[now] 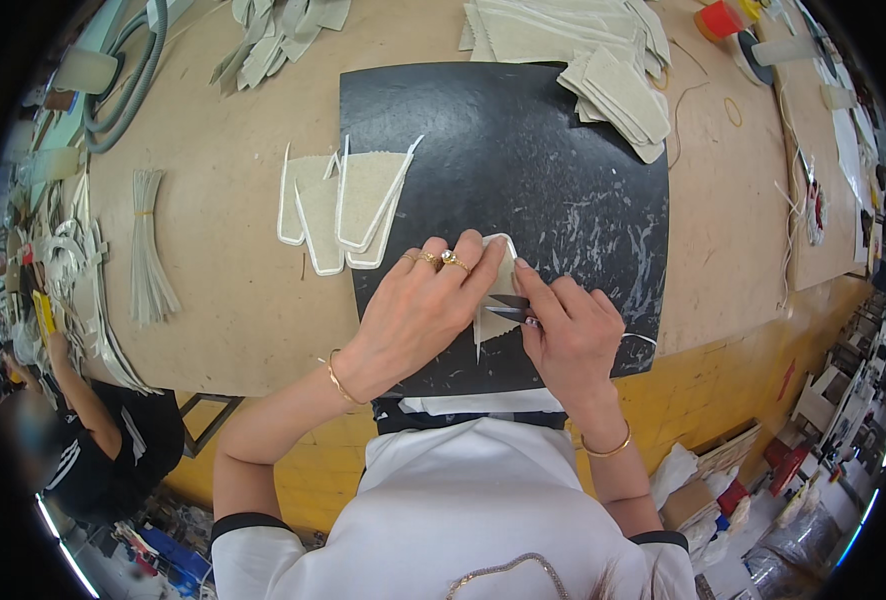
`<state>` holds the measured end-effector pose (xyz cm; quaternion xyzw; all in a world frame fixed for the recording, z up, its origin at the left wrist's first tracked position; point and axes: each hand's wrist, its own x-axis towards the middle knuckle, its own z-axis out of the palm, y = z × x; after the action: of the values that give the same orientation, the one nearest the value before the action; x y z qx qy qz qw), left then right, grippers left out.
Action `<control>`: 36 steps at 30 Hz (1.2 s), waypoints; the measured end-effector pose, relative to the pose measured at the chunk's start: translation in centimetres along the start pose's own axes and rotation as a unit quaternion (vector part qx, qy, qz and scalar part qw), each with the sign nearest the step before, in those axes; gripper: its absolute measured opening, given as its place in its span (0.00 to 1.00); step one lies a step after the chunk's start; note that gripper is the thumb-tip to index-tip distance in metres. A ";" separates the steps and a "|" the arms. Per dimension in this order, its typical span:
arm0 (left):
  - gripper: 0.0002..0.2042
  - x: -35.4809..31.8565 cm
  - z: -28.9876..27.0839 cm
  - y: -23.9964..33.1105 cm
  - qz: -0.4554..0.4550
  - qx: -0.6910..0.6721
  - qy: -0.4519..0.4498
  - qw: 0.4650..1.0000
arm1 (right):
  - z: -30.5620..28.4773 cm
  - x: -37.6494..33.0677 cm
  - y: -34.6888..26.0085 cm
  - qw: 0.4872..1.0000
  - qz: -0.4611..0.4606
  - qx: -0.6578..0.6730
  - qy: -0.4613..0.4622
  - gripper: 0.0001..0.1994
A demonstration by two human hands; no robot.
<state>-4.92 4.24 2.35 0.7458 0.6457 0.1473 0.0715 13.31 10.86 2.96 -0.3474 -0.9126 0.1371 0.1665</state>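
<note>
A beige fabric piece edged with a white strip lies in front of me on the black mat. My left hand holds it down at its left side, fingers bent and close together over it. In my right hand is a small pair of dark snips, its blades pointing left over the piece. The right fingertips touch the piece's white edge at its right side. Left of my hands, several similar edged pieces overlap across the mat's left edge.
Beige pieces are stacked at the mat's far right corner, with more behind. A tied bundle of pale strips lies left. More white strips hang at the table's left end. A grey hose curves far left. Another person works at left.
</note>
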 end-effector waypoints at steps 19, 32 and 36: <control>0.27 0.1 0.1 -0.4 0.011 0.035 0.003 0.999 | -1.6 1.3 -1.5 0.981 -0.009 -0.129 -0.147 0.29; 0.25 -2.0 1.5 5.3 -0.250 0.003 0.079 0.965 | -14.9 -4.9 12.7 0.920 0.346 -0.110 -0.146 0.19; 0.25 -2.7 1.1 5.3 -0.201 0.016 0.067 0.977 | -13.1 -3.0 11.7 0.962 0.272 0.017 -0.021 0.15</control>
<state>0.14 0.89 2.51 0.5903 0.7881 0.1687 0.0443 27.54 18.97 9.93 -0.5764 -0.7848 0.1997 0.1096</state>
